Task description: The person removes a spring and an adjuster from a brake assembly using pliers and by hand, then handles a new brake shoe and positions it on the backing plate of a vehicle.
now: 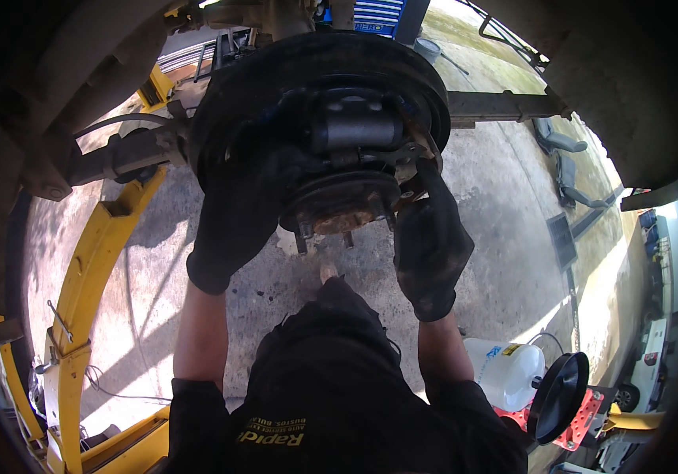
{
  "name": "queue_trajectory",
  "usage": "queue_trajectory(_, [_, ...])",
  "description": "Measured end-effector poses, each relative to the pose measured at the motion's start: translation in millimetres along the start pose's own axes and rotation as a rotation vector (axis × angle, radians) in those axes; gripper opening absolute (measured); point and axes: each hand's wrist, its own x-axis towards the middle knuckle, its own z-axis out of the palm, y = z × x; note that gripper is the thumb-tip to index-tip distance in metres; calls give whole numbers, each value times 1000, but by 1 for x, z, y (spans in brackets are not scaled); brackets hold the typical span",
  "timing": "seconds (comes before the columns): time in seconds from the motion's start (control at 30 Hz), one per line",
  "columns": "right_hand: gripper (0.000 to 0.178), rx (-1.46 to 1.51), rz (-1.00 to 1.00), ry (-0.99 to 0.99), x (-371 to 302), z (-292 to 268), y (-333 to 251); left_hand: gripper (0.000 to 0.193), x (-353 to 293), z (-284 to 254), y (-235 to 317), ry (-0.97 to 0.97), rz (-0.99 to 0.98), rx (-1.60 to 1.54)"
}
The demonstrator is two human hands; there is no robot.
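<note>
An open drum brake hangs in front of me, with a dark round backing plate. Across its upper middle sits a grey wheel cylinder. Below that, a rusty wheel hub has studs pointing toward me. My left hand, in a black glove, reaches into the brake's left side; its fingers vanish against dark parts. At the right side, beside a metal brake part, is my gloved right hand. Its fingers are curled and closed at the hub's edge; what lies between them is hidden.
Dark suspension beams extend either side. A yellow lift arm stands left, bearing a wrench. Lower right are a white tank, a black round pan and a red perforated stand. Farther off are a blue cabinet and white vehicle.
</note>
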Motion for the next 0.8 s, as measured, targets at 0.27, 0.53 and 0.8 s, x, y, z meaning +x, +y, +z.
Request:
queue_trajectory(0.27, [65, -123, 232, 159, 31, -4, 19, 25, -12, 7, -12, 19, -10, -2])
queue_trajectory(0.53, [60, -62, 212, -55, 46, -3, 40, 21, 2, 4, 21, 126, -32, 71])
queue_trajectory(0.8, [55, -76, 228, -60, 48, -2, 35, 40, -1, 0, 41, 12, -89, 195])
